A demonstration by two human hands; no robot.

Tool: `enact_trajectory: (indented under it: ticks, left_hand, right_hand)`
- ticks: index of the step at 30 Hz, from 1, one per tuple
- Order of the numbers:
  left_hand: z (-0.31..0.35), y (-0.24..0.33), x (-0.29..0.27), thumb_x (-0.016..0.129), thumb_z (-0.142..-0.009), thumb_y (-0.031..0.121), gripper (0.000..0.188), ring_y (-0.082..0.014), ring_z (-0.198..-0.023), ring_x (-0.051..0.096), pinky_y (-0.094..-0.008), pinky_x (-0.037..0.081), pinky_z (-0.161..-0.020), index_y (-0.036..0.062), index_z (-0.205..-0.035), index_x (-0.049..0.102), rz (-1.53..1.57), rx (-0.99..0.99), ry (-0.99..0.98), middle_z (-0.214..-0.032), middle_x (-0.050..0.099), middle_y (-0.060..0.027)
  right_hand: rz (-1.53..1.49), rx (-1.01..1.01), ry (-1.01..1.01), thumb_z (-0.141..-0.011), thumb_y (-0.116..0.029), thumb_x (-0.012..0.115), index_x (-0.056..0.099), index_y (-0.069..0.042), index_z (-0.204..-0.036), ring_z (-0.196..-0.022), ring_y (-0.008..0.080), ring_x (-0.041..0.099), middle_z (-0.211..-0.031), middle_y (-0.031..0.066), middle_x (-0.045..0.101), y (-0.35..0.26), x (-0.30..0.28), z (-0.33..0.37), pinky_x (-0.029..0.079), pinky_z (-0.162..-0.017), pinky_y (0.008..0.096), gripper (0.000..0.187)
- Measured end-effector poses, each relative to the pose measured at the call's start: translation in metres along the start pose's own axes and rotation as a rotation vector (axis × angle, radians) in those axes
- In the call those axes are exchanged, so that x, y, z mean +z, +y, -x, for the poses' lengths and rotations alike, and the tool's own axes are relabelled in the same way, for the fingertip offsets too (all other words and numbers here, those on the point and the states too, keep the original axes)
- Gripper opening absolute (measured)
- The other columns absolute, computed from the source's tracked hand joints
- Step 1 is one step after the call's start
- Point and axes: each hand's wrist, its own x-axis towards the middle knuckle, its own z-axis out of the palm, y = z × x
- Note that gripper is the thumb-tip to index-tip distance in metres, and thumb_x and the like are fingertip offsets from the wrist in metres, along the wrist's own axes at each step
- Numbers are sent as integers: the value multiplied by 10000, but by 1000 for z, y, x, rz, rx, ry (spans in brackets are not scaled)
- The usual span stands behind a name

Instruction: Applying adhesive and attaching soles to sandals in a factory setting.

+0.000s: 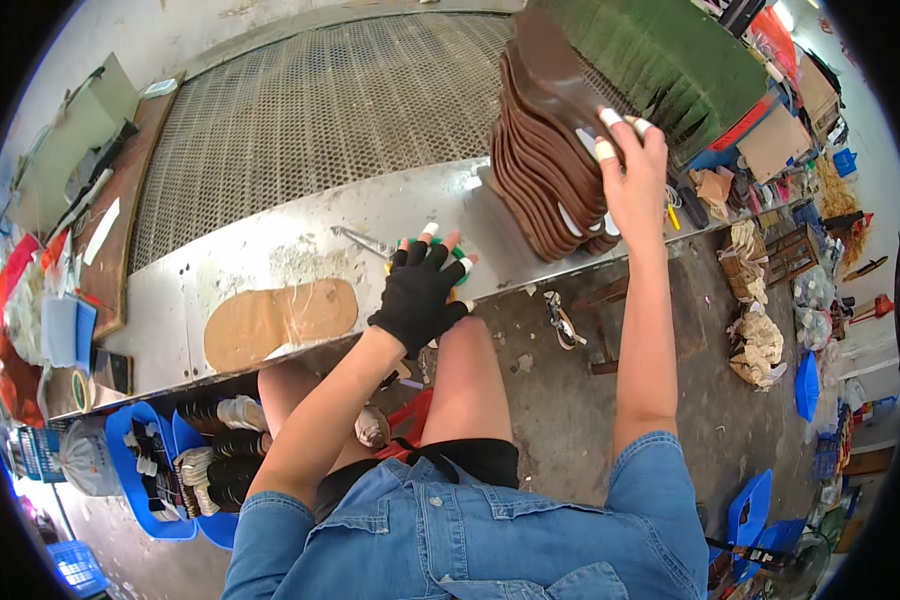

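Observation:
My right hand [634,178], with white wraps on its fingertips, pinches the edge of the top brown shoe sole [555,75]. Below that piece rises a tall, leaning stack of brown soles [540,165] with several pale edges showing. My left hand [420,292] wears a black fingerless glove and lies with fingers spread at the bench's front edge. Something green and yellow [460,270] shows partly from under it; its kind is hidden. Past the left fingertips lies a slim metal tool [360,240]. A tan sole-shaped pad [280,320] is flat on the bench to the left.
The metal bench [170,315] has a perforated mesh surface [320,110] behind its front strip. A green housing [670,65] stands behind the stack at the right. Blue bins [135,480] holding shoe parts are below left. A wooden stool [610,320] stands under the bench.

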Motion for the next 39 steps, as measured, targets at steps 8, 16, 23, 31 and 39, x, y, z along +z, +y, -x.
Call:
enact_trajectory:
  ticks: [8, 16, 23, 31, 39]
  left_hand:
    - [-16, -39, 16, 668, -711, 285, 492, -369, -1143, 438, -543, 296, -990, 222, -1190, 571, -186, -110, -14, -1269, 476, -152]
    - [-34, -101, -30, 687, -732, 231, 420, -332, -1039, 530, -420, 460, -845, 107, -1123, 593, -182, -318, 125, -1200, 534, -153]
    - [-176, 40, -45, 640, -837, 301, 536, -96, -856, 541, -230, 472, -707, 25, -1262, 463, 710, -478, 160, -1051, 574, -52]
    - [-214, 60, -24, 698, -784, 333, 349, -121, -521, 560, -239, 432, -453, 8, -853, 590, 1101, -665, -14, -651, 590, -58]
    - [-198, 59, -16, 672, -812, 119, 203, -169, -701, 637, -270, 530, -556, 13, -911, 530, 1637, -673, 6, -804, 611, -83]
  right_hand:
    - [-906, 590, -16, -956, -236, 413, 564, -20, -1165, -1042, 157, 527, -1146, 63, 590, 73, 10, 9, 412, -887, 322, 335]
    - [-1072, 869, -335, -959, -436, 398, 591, 12, -1125, -947, 174, 583, -1035, 87, 624, 113, 17, 25, 469, -795, 309, 516]
    - [-839, 883, -540, -931, -497, 418, 602, 9, -1028, -885, 130, 564, -982, 58, 617, 105, 18, 14, 456, -737, 273, 547]
    - [-786, 712, -315, -893, -291, 568, 635, 8, -1067, -841, 73, 519, -964, 22, 611, 85, 2, 2, 406, -711, 240, 352]
    - [-847, 521, -77, -770, -106, 662, 623, 15, -1057, -832, 134, 587, -916, 86, 635, 45, -3, -7, 461, -740, 257, 314]
